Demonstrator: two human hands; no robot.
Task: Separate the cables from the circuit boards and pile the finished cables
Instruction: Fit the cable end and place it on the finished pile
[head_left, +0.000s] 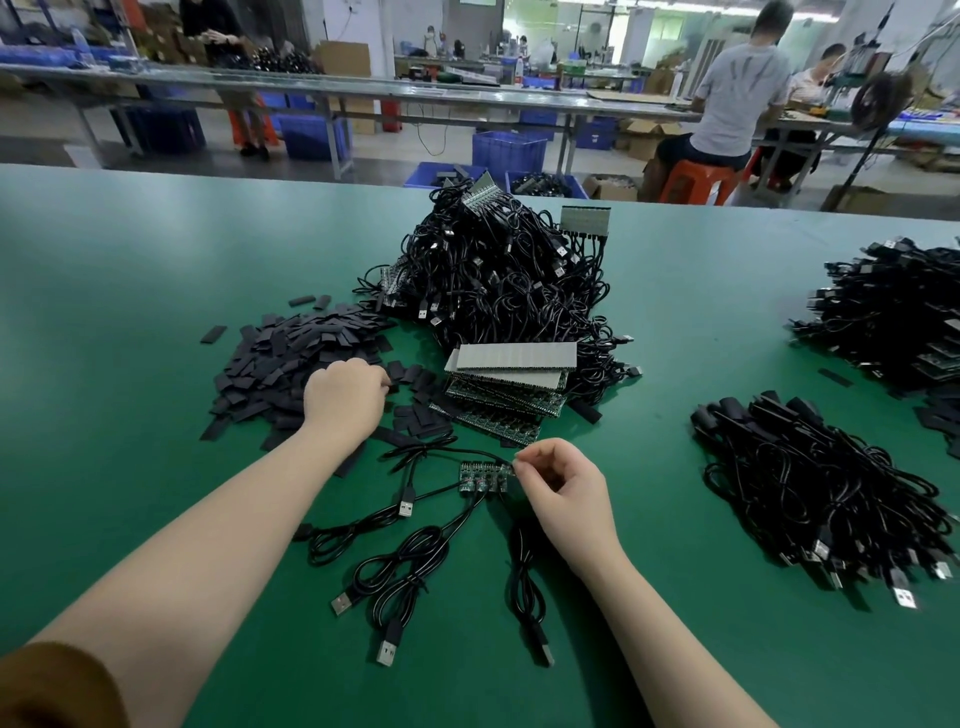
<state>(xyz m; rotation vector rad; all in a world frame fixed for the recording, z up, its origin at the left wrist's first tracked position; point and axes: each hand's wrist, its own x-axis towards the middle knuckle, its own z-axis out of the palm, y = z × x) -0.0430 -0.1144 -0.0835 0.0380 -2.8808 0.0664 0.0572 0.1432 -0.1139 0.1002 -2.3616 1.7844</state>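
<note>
USB cables nearest | right fingers pinch circuit board strip | left fingers curled into black sleeves

Two bare forearms in view, nothing on either wrist. Left hand and right hand ungloved, no rings. Brown short sleeve at bottom left, soft-looking fabric.
</note>
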